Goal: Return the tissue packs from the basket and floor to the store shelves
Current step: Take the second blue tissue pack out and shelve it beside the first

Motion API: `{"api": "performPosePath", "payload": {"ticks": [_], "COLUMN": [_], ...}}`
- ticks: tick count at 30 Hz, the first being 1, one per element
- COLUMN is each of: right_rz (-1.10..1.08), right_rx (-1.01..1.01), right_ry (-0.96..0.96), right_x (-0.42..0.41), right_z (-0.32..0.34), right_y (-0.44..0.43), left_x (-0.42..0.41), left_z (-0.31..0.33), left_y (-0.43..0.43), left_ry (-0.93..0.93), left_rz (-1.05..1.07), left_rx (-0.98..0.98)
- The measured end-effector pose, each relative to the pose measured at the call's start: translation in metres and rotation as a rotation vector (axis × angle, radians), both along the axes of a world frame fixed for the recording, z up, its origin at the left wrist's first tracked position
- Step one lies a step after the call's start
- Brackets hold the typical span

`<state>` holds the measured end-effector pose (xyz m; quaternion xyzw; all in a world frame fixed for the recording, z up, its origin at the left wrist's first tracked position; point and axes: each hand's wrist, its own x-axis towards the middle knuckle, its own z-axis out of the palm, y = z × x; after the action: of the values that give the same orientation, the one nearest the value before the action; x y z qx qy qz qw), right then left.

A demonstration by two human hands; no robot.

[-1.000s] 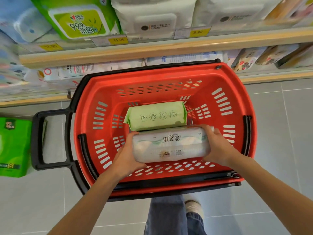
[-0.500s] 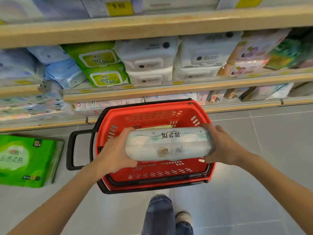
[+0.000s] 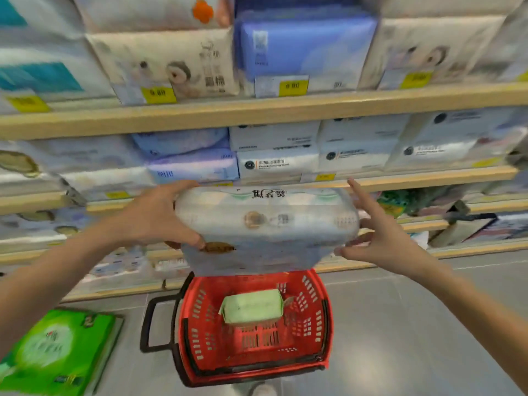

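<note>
I hold a white tissue pack (image 3: 265, 224) up in front of the shelves, well above the red basket (image 3: 320, 318). My left hand (image 3: 154, 215) grips its left end, thumb under it. My right hand (image 3: 383, 238) is at its right end with fingers spread, fingertips against the pack. A pale green tissue pack (image 3: 253, 307) lies inside the basket. A bright green tissue pack (image 3: 57, 352) lies on the floor at the lower left.
Wooden-edged shelves (image 3: 257, 112) full of white and blue tissue packs fill the upper view, with yellow price tags (image 3: 293, 85). The basket's black handle (image 3: 154, 324) sticks out to the left. Grey tiled floor (image 3: 414, 324) lies to the right.
Both hands lifted the white pack out of the basket and up to shelf height. The right hand's fingers have opened out. The view has tilted up to the shelves.
</note>
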<state>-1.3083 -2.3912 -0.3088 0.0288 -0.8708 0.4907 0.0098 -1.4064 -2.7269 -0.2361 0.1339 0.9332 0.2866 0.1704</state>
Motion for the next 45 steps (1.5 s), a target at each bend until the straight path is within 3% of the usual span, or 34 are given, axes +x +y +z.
{"api": "performPosePath", "payload": {"ticks": [5, 12, 19, 27, 34, 37, 45], "right_rz": [-0.053, -0.078, -0.073, -0.123, -0.147, -0.091, -0.05], "right_rx": [-0.065, 0.007, -0.051, -0.155, -0.345, -0.404, -0.493], "right_ry": [0.131, 0.4, 0.444, 0.571, 0.737, 0.818, 0.921], "right_x": [0.005, 0.017, 0.028, 0.048, 0.068, 0.076, 0.089], "right_z": [0.065, 0.116, 0.161, 0.207, 0.298, 0.342, 0.427], "right_y": [-0.003, -0.026, -0.058, -0.086, -0.094, -0.091, -0.074], "left_x": [-0.001, 0.012, 0.045, 0.081, 0.103, 0.113, 0.138], "left_z": [0.103, 0.227, 0.311, 0.358, 0.388, 0.401, 0.417], "left_y": [-0.007, -0.033, -0.06, -0.077, -0.084, -0.08, -0.055], "left_ry": [-0.011, 0.052, 0.063, 0.134, 0.487, 0.567, 0.821], "left_rz": [0.015, -0.048, -0.129, -0.126, -0.084, -0.179, -0.28], "left_rx": [0.091, 0.116, 0.128, 0.185, 0.516, 0.614, 0.614]}}
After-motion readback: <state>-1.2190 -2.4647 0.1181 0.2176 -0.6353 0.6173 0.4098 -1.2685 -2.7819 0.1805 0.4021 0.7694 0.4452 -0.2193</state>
